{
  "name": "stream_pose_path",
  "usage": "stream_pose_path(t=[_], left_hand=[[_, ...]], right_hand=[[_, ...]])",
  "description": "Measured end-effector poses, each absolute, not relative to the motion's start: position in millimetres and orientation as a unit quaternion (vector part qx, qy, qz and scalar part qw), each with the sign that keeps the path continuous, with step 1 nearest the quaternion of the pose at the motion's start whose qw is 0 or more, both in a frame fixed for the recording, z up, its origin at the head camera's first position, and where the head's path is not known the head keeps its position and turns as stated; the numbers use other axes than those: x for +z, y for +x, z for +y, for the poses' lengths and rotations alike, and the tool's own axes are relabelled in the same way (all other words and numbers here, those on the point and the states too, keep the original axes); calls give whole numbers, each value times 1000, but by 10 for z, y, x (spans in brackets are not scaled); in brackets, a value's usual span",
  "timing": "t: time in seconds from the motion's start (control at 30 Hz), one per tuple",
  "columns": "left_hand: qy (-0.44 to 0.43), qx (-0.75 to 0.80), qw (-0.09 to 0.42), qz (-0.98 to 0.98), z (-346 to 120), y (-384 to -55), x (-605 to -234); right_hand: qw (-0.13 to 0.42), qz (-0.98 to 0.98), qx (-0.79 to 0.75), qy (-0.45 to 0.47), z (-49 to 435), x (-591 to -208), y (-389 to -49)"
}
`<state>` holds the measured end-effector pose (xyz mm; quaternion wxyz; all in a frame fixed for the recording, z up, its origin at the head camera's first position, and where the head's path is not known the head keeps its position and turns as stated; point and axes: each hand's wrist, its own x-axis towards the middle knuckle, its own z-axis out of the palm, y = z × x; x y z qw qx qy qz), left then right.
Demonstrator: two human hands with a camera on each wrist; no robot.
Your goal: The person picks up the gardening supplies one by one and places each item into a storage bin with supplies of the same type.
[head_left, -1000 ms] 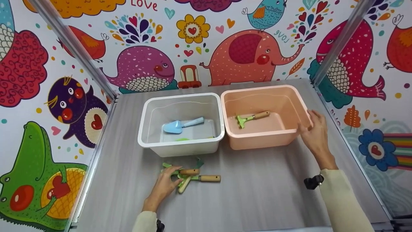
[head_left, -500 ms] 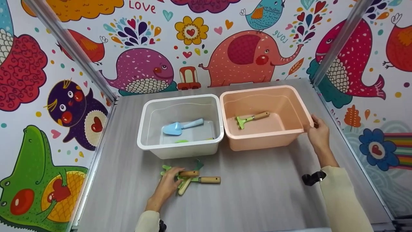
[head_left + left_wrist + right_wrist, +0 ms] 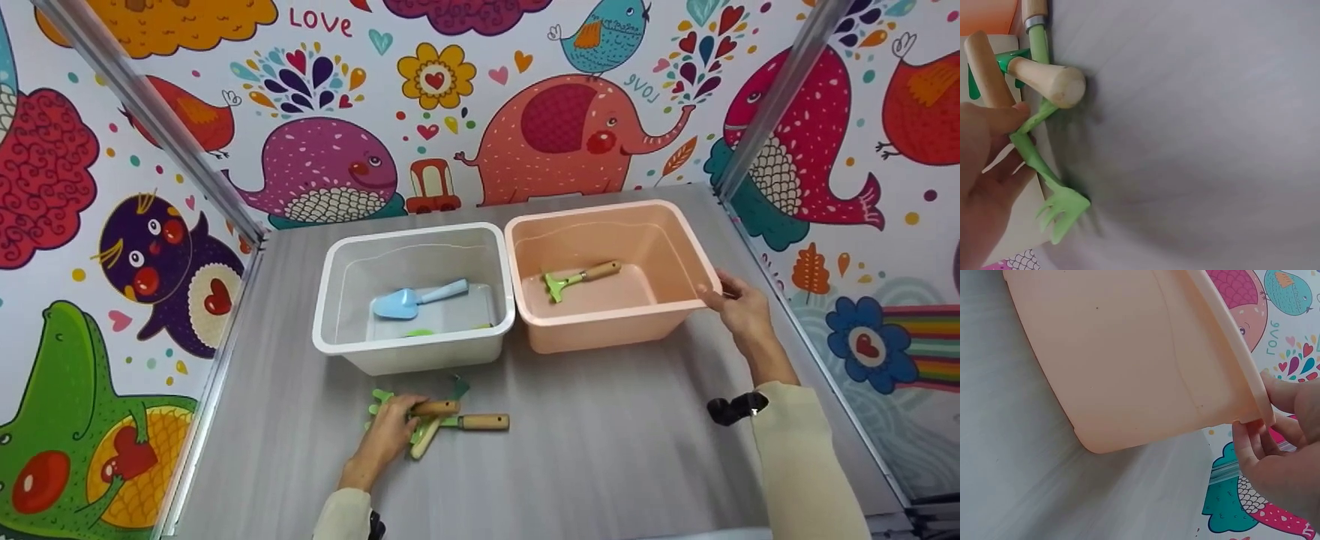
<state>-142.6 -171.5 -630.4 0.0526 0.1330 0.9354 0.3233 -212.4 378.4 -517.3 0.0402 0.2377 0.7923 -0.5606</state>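
Observation:
My left hand (image 3: pixel 384 433) pinches a small garden fork (image 3: pixel 1064 209) at its green shaft, thumb on one side and fingers on the other. Its wooden handle (image 3: pixel 988 67) sticks out past the thumb. Beneath and beside it lie other garden tools: one with a wooden handle (image 3: pixel 484 422), one with a pale, round-ended handle (image 3: pixel 1047 81), and a dark green tool head (image 3: pixel 459 386). At the near right corner of the peach bin (image 3: pixel 600 313), my right hand (image 3: pixel 744 311) grips the rim (image 3: pixel 1252 382), thumb above and fingers underneath.
A white bin (image 3: pixel 420 345) stands left of the peach one, their rims side by side. It holds a blue trowel (image 3: pixel 397 304) and a partly hidden green item (image 3: pixel 418 332). Inside the peach bin lies a green rake (image 3: pixel 556 286) with a wooden handle. Patterned walls surround the table (image 3: pixel 585 435).
My left fingers have drawn in around the garden fork, which has shifted slightly. My right hand has settled its hold on the bin's corner. The head view has shifted slightly.

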Motion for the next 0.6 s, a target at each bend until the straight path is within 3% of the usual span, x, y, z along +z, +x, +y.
stream_pose_path(t=[0.27, 0.6], left_hand=[[155, 303, 47, 939, -1725, -1426, -6261], [157, 289, 31, 944, -1760, -1407, -6198]], right_hand=[[17, 801, -556, 224, 3770, -5180, -2109], [30, 811, -539, 223, 3775, -5181, -2117]])
